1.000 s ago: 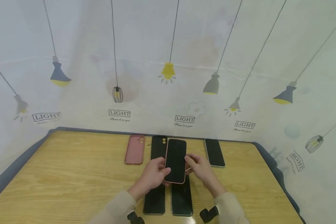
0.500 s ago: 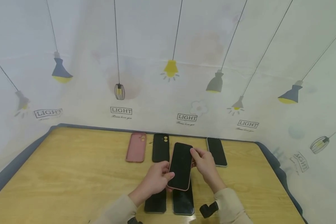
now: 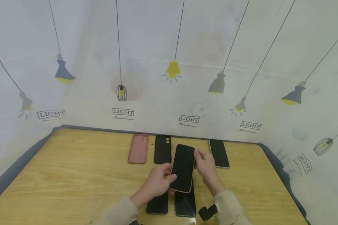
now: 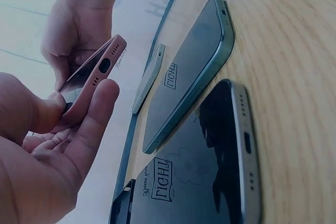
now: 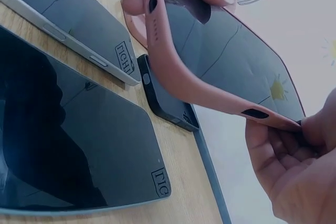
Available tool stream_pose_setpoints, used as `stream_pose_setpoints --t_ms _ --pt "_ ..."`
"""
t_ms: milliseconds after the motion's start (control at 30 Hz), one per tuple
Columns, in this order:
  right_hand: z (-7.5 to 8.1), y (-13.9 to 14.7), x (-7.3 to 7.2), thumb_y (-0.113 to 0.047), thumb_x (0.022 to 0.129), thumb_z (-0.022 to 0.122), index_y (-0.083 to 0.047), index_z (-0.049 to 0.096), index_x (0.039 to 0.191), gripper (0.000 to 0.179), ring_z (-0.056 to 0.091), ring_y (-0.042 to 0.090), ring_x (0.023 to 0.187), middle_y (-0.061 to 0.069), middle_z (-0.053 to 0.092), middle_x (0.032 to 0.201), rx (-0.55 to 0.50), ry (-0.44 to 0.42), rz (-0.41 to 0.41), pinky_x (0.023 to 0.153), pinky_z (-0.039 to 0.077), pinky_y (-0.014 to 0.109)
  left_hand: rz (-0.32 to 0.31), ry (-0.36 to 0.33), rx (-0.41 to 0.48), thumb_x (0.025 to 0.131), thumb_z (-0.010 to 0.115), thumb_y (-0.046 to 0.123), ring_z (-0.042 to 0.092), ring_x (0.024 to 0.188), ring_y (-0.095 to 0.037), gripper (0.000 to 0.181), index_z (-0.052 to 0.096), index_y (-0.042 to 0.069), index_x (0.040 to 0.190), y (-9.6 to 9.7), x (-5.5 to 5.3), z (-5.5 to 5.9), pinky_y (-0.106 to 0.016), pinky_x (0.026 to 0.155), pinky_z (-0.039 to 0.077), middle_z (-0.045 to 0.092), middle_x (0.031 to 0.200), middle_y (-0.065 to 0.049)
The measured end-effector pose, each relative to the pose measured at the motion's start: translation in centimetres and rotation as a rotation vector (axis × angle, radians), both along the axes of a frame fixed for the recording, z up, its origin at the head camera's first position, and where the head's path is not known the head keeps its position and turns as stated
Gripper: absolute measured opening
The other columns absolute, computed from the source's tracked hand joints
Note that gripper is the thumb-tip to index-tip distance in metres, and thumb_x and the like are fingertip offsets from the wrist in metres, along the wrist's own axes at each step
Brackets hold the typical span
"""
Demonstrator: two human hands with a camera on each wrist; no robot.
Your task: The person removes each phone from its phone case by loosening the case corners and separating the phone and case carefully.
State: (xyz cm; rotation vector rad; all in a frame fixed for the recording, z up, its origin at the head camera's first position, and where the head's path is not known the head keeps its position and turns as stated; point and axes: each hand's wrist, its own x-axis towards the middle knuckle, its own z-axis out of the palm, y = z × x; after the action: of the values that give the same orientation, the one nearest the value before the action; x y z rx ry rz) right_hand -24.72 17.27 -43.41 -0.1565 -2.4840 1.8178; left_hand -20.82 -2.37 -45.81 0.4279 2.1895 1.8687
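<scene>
Both hands hold a smartphone point(image 3: 183, 167) in a pink case, screen up, above the table and slightly tilted. My left hand point(image 3: 155, 181) grips its lower left side, thumb over the screen edge and fingers beneath. My right hand point(image 3: 206, 165) pinches the upper right edge near the corner. In the left wrist view, the pink case point(image 4: 83, 103) wraps the phone's bottom end, with the port cutout showing. In the right wrist view, the case rim point(image 5: 210, 95) runs along the screen, and a side cutout shows near the right hand's fingers point(image 5: 262, 150).
Below the hands lie two dark-screened phones, the left phone point(image 3: 157, 205) and the right phone point(image 3: 185, 204). At the back of the wooden table point(image 3: 81, 168) are an empty pink case point(image 3: 138, 149), a black case point(image 3: 162, 150) and another phone point(image 3: 219, 153).
The cased phone has come nearer and slightly right, tilting a little. My right hand has moved from the middle of its right edge up to near the top corner, and the left keeps its grip.
</scene>
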Motion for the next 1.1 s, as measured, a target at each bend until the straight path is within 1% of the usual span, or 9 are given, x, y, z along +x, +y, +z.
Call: stream_pose_setpoints --t_ms 100,233,400,567,767,967,1100 --pt "0.0 0.2 0.1 -0.012 0.110 0.048 0.007 0.067 0.094 0.033 0.061 0.015 0.062 0.004 0.066 0.072 -0.031 -0.006 -0.008 0.063 0.057 0.034 0.000 -0.006 -0.003 0.101 0.061 -0.003 0.070 0.057 -0.027 0.012 0.063 -0.008 0.112 0.1 0.0 0.0 -0.043 0.054 0.062 0.071 0.084 -0.013" --pt "-0.1 0.3 0.2 -0.010 0.110 0.047 0.010 0.067 0.097 0.031 0.061 0.014 0.061 0.004 0.066 0.072 -0.091 -0.016 -0.011 0.061 0.057 0.029 0.003 -0.010 -0.001 0.101 0.060 -0.004 0.070 0.058 -0.024 0.013 0.062 -0.008 0.113 0.3 0.1 0.1 -0.043 0.054 0.062 0.071 0.086 -0.014" --pt "-0.2 0.5 0.0 -0.009 0.110 0.048 0.011 0.067 0.100 0.030 0.061 0.013 0.060 0.003 0.067 0.071 -0.180 -0.032 -0.005 0.057 0.055 0.025 0.000 -0.004 0.002 0.101 0.059 -0.005 0.071 0.060 -0.025 0.013 0.062 -0.009 0.113 0.3 0.0 0.1 -0.044 0.054 0.062 0.072 0.089 -0.015" --pt "-0.3 0.7 -0.4 -0.009 0.110 0.047 0.010 0.066 0.098 0.029 0.060 0.013 0.059 0.001 0.066 0.069 -0.232 -0.036 0.000 0.058 0.054 0.025 0.000 0.002 -0.008 0.101 0.059 -0.004 0.072 0.060 -0.025 0.013 0.063 -0.008 0.113 0.2 -0.4 0.1 -0.042 0.053 0.062 0.072 0.090 -0.015" --pt "-0.3 0.9 -0.7 -0.008 0.110 0.045 0.013 0.065 0.105 0.029 0.058 0.012 0.058 0.001 0.065 0.070 -0.313 -0.042 0.007 0.058 0.053 0.025 -0.011 0.006 -0.015 0.101 0.058 -0.005 0.072 0.060 -0.026 0.013 0.063 -0.007 0.113 0.3 -0.8 0.2 -0.044 0.055 0.062 0.073 0.091 -0.016" --pt "-0.6 1.3 -0.6 -0.008 0.111 0.045 0.015 0.063 0.113 0.030 0.059 0.011 0.062 0.000 0.067 0.075 -0.363 -0.072 -0.011 0.059 0.052 0.024 -0.017 -0.006 -0.010 0.101 0.058 -0.006 0.072 0.060 -0.027 0.016 0.063 -0.009 0.116 0.6 -0.8 0.1 -0.044 0.055 0.062 0.073 0.093 -0.017" --pt "-0.9 1.5 -0.4 -0.009 0.111 0.045 0.013 0.063 0.113 0.029 0.059 0.011 0.063 0.000 0.068 0.076 -0.395 -0.093 -0.026 0.060 0.051 0.024 -0.017 -0.019 -0.010 0.101 0.058 -0.006 0.072 0.061 -0.026 0.017 0.063 -0.009 0.117 0.9 -0.7 -0.1 -0.043 0.054 0.062 0.072 0.092 -0.016"
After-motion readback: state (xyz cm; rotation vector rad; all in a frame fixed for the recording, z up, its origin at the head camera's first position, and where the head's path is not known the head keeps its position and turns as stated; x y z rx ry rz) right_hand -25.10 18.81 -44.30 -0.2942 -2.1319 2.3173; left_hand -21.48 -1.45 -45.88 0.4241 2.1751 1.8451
